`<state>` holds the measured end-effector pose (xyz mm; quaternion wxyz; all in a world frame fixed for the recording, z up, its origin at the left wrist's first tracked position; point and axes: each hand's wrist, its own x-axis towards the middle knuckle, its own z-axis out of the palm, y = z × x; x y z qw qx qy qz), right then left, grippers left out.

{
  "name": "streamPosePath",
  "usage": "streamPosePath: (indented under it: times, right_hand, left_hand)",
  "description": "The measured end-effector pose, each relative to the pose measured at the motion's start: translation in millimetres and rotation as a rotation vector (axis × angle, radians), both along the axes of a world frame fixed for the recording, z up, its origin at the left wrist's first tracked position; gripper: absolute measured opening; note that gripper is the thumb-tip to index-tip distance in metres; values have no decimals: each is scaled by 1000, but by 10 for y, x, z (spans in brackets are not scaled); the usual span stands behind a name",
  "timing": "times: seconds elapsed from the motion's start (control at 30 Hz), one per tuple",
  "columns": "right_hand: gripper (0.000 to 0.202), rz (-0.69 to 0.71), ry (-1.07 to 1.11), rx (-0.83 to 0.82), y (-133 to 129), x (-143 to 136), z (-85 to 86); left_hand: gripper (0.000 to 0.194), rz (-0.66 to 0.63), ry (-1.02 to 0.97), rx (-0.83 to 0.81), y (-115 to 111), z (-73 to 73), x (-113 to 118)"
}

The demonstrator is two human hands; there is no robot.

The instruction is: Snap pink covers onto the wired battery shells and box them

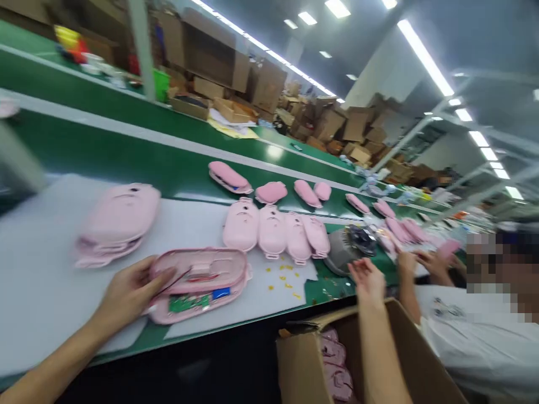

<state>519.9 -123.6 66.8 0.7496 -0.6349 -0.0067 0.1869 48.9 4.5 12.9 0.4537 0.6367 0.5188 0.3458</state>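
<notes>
Pink open casing [197, 283], judged light, rigid and fragile about its exposed circuit board, lay on the tabletop [33, 269]; its left rim was pinched by the left hand [132, 292]. Right of the casing, the right hand [366, 278] was raised, open and empty.

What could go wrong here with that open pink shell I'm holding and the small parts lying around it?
The open pink shell lies near the table's front edge, held only by the left hand; a nudge might tip it off. Its exposed circuit board and wires could snag on the fingers. The right hand, raised over the cardboard box, could sweep the loose yellow bits off.
</notes>
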Motion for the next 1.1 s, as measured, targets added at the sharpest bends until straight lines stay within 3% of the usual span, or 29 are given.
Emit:
streamPosePath:
  times: [0.07,0.1,0.23,0.3,0.37,0.43,0.53,0.63,0.77,0.87,0.9,0.93,1.03,1.1]
  right_hand:
    - [13,61,-116,-22,-63,-306,84]
    - [15,170,-252,-35,-37,-521,137]
    - [16,977,-982,-80,387,-1758,341]
    - [14,1291,-1337,-89,684,-2380,346]
    - [15,1451,-1614,-150,943,-2801,261]
    - [15,1479,-1801,-245,1103,-2990,141]
    - [12,1406,-1943,-324,1174,-3022,20]
    - [13,1277,-1908,-357,1177,-3011,2]
    - [29,1139,-1518,-409,1102,-2879,88]
    - [31,1183,-1235,-324,829,-2409,142]
    - [31,1117,-1145,-294,700,-2166,134]
    - [32,964,-1013,-270,568,-1889,111]
    - [37,313,-474,-182,230,-957,0]
    - [42,78,-230,-132,113,-395,-55]
  left_hand:
    - [41,-58,-230,-90,-56,-26,8]
    - [42,-71,-313,-121,-75,-43,15]
    - [38,-84,-510,-201,-112,-104,46]
    - [36,-91,-574,-192,-143,-107,61]
    - [33,-112,-613,-158,-178,-96,69]
    - [27,-136,-638,-130,-204,-85,68]
    - [20,-140,-661,-119,-226,-83,57]
    - [20,-127,-646,-96,-231,-85,41]
    - [25,-100,-512,-45,-230,-39,-9]
    - [35,-82,-383,-16,-254,45,-36]
    - [40,-83,-340,-20,-253,67,-41]
    - [45,-75,-295,-48,-236,78,-45]
    - [53,-111,-174,-58,-77,31,-42]
    - [46,-138,-150,-19,58,-28,-19]
